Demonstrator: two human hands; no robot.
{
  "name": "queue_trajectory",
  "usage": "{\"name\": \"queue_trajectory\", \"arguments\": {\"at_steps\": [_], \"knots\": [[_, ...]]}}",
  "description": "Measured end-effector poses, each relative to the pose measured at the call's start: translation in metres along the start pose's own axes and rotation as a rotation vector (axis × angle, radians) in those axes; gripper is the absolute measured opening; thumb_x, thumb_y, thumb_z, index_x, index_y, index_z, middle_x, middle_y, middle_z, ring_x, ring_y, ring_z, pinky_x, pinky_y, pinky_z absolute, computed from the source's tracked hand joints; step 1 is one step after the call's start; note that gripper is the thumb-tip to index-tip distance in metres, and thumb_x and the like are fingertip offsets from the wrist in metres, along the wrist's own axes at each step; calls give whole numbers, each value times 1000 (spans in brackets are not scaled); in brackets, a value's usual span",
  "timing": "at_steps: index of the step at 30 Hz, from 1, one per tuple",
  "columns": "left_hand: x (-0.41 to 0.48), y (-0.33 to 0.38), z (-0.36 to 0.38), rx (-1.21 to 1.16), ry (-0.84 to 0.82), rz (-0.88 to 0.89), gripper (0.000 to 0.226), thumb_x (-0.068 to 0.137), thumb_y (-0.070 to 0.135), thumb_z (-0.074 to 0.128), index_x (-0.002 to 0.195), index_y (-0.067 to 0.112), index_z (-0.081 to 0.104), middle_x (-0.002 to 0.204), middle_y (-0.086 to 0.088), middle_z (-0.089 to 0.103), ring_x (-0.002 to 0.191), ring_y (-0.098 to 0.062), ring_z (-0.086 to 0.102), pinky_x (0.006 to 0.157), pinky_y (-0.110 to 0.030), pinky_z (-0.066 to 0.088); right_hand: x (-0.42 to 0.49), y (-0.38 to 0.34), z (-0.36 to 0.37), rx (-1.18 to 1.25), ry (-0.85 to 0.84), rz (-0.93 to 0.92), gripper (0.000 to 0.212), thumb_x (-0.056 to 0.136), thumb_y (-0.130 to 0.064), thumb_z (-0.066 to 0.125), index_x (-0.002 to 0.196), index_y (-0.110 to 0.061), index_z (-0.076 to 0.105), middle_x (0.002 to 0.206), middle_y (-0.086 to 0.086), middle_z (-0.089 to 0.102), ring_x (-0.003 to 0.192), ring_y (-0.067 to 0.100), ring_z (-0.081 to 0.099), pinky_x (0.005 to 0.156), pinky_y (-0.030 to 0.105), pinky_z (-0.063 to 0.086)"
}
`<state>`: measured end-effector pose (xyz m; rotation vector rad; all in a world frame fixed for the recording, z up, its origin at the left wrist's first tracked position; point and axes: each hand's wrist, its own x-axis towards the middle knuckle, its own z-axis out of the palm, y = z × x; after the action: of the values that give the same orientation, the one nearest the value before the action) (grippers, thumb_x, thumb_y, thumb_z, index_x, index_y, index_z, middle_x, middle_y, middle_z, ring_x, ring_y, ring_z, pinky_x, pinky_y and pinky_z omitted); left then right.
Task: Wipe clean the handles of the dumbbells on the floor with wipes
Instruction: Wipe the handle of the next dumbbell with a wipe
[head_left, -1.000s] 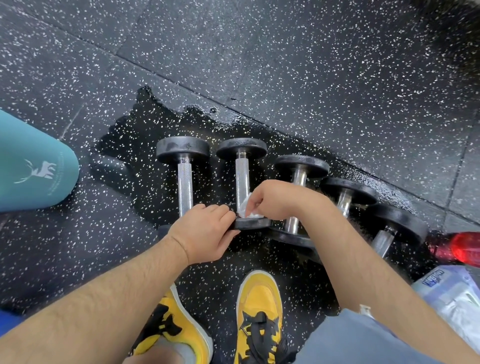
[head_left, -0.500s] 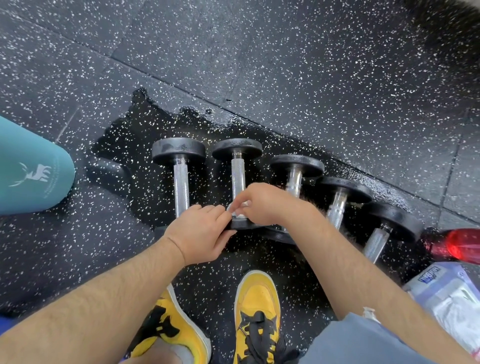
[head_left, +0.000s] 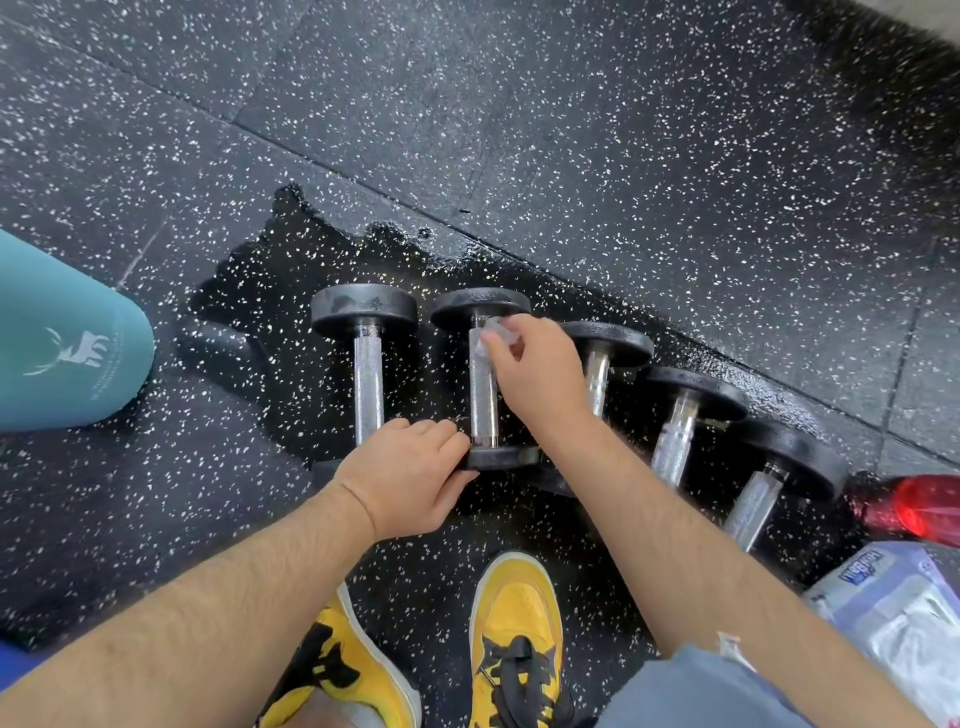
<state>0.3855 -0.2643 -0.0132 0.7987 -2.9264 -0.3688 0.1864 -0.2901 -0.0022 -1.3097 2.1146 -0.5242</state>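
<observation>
Five dumbbells lie side by side on the speckled black floor (head_left: 649, 130), in a row that slants toward the lower right, all inside a dark wet patch (head_left: 270, 291) whose far edge follows a floor seam. The right hand (head_left: 540, 374) is at the far end of the second dumbbell's handle (head_left: 483, 400), its fingers closed on a small white wipe (head_left: 493, 335) pressed against the metal just below the far head (head_left: 480, 307). The left hand (head_left: 410, 478) rests on the near head (head_left: 501, 457) of that same dumbbell, fingers curled together over its left rim and thumb beneath. The first dumbbell (head_left: 368, 379) lies just left, its handle bare, its near end hidden by the left hand. To the right, the third dumbbell (head_left: 608, 343) is partly covered by the right wrist; the fourth dumbbell (head_left: 680, 431) and the fifth dumbbell (head_left: 769, 483) lie beyond it. A teal bottle (head_left: 62, 338) lies at the left edge, well apart from the row. At the right edge sits a red bottle (head_left: 930, 504), with a pack of wipes (head_left: 898, 608) beneath it, near the fifth dumbbell. Two yellow shoes (head_left: 514, 634) stand close below the row. The floor beyond the wet patch lies open to the far wall.
</observation>
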Motion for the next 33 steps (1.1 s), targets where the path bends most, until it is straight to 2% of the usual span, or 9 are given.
{"name": "queue_trajectory", "arguments": {"at_steps": [2,5,11,17,19,22,26,30,33], "knots": [[0,-1,0,-4,2,3,30,94,43,46,86,18,60,76,4,55,60,-17,54,52,-31,44,2,-2,7,-8,-62,91,45,94,-51,60,117,-13,62,104,1,64,96,19,59,79,33,46],[0,0,1,-15,7,1,30,93,43,46,85,18,59,76,4,55,60,-18,55,52,-32,44,-1,-4,13,153,-124,236,51,83,-56,73,109,-15,56,97,-4,62,87,16,60,70,32,47],[-2,-2,3,-42,30,-13,29,92,44,48,85,18,59,76,3,55,61,-19,56,53,-33,43,3,-10,20,343,-97,378,42,76,-36,82,103,-15,57,96,-4,63,84,13,61,64,28,46],[-5,-6,1,-116,26,-2,34,90,46,59,102,15,64,90,2,58,78,-20,56,60,-35,51,7,-14,26,503,-126,445,37,75,-32,84,99,-17,60,97,0,67,87,16,65,79,36,54],[-8,-9,0,-111,8,4,37,90,46,60,107,14,65,94,1,59,83,-21,55,64,-37,53,6,-16,25,581,-167,447,34,78,-27,84,102,-16,62,101,3,70,92,18,68,83,37,56],[-11,-13,-2,-129,-1,9,37,91,45,60,110,14,63,96,1,59,84,-20,53,66,-37,52,7,-13,20,731,-270,469,19,87,-15,76,102,-11,66,103,13,74,93,26,72,87,45,59],[-17,-19,-3,-157,-6,15,31,96,40,56,115,16,61,101,2,57,85,-19,52,69,-35,50,5,-4,21,953,-374,550,21,100,-9,59,116,4,62,106,20,73,90,29,73,74,37,61],[-19,-21,-3,-112,-35,87,24,94,36,58,109,17,62,93,3,58,78,-19,54,62,-34,50,2,2,26,879,-382,524,26,100,-15,60,119,2,63,104,14,76,96,27,74,86,41,60],[-18,-23,-2,-131,-35,96,22,93,34,62,109,18,61,91,3,58,76,-19,52,62,-36,50,-1,0,27,709,-311,488,27,93,-32,67,106,-8,72,95,8,78,95,26,74,91,46,58]]}}
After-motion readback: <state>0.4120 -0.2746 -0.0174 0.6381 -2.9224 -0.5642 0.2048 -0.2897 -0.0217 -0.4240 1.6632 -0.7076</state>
